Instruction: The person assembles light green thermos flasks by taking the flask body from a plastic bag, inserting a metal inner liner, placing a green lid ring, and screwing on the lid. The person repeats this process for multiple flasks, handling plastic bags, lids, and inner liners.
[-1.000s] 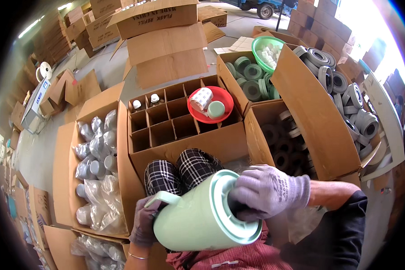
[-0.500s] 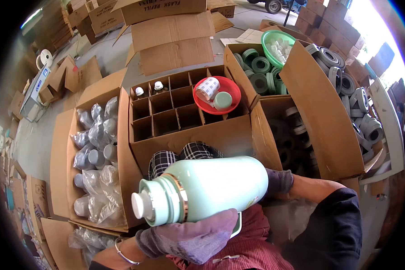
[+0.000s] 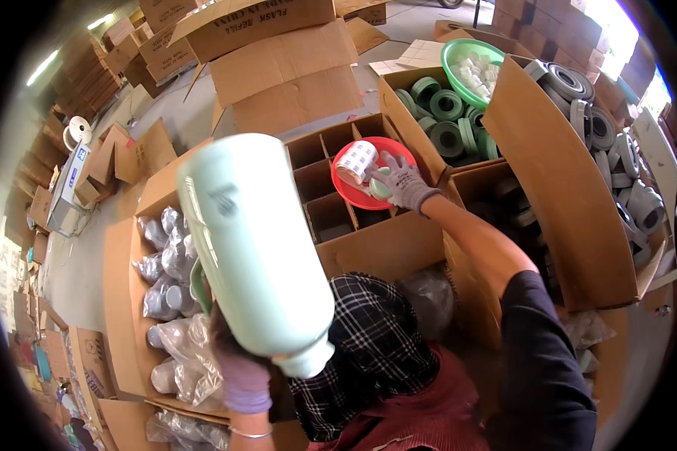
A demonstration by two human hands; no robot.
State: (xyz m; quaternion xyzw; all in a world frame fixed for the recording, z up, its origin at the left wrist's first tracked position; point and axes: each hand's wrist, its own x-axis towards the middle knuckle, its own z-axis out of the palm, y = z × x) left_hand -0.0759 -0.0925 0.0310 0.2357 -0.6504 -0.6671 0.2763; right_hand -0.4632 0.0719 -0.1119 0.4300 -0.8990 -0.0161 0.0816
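Note:
A mint-green vacuum flask (image 3: 252, 240) is tipped with its neck and white stopper toward me and its base up and away. My left hand (image 3: 244, 368), in a grey-purple glove, grips it from the left side, fingers partly hidden behind the body. A piece of the green handle shows at its left edge. My right hand (image 3: 405, 184), gloved too, reaches into a red bowl (image 3: 346, 194) with its fingers apart over a small green cap (image 3: 381, 183). Beside those fingertips lies a roll of printed stickers (image 3: 356, 161).
The bowl rests on a divided carton (image 3: 384, 252). To the left, a carton (image 3: 124, 316) holds bagged grey-capped items. Green ring-shaped parts (image 3: 446, 105) fill a box at the back right, under a green basin (image 3: 450, 64) of white pieces. Grey rings (image 3: 602, 128) lie in another carton.
The flask has swung from lying sideways across both hands to neck-down in my left hand alone. My right hand has left it and moved out to the red bowl.

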